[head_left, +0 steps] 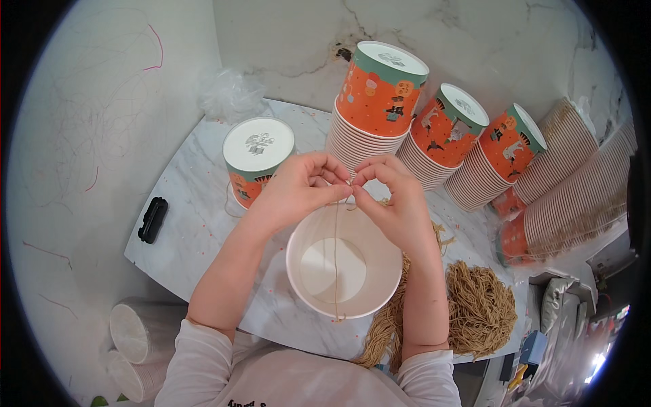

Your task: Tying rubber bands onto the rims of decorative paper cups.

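Observation:
My left hand (298,186) and my right hand (392,197) meet fingertip to fingertip above an open white paper cup (344,263) that stands upright on the marble table (196,217). Both hands pinch a thin tan string (336,258) that hangs down across the cup's mouth to its near rim. A heap of the same tan string (478,308) lies to the right of my right forearm.
Upside-down stacks of orange patterned paper cups (380,102) stand behind my hands, and more lean at the right (576,197). A single upturned cup (256,157) sits left of my left hand. A black clip (153,219) lies near the table's left edge. White cups (132,332) lie on the floor.

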Demonstrator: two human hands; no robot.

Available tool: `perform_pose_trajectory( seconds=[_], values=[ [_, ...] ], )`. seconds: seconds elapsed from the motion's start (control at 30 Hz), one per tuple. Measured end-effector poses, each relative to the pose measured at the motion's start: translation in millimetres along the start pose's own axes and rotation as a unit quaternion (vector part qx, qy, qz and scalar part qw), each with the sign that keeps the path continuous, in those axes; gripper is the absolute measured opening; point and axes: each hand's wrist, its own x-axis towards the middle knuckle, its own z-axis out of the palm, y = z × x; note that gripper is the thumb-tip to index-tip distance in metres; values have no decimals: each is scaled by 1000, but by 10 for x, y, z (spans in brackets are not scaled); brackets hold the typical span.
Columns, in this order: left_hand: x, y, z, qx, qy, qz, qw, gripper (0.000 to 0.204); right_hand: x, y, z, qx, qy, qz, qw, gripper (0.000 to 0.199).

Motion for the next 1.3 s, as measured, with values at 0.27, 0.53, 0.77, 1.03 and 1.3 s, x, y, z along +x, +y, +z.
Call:
perform_pose_trajectory(
  seconds=[0.27,0.53,0.77,1.03,1.3],
  values=[
    [44,-80,-6,7,34,32,999,19,1,64,-15,-61,-25,-33,997,12],
    [17,-17,-52,-59,87,69,992,17,9,199,11,-76,-52,-30,995,11],
    [-50,74,-128,-81,107,72,988,20,8,316,43,54,-75,30,995,9],
    [-42,62,-167,-143,86,86,982,29,20,527,42,231,-112,133,957,6],
    [-23,30,-223,-169,73,49,982,25,59,481,25,327,-155,354,862,6]
  ],
)
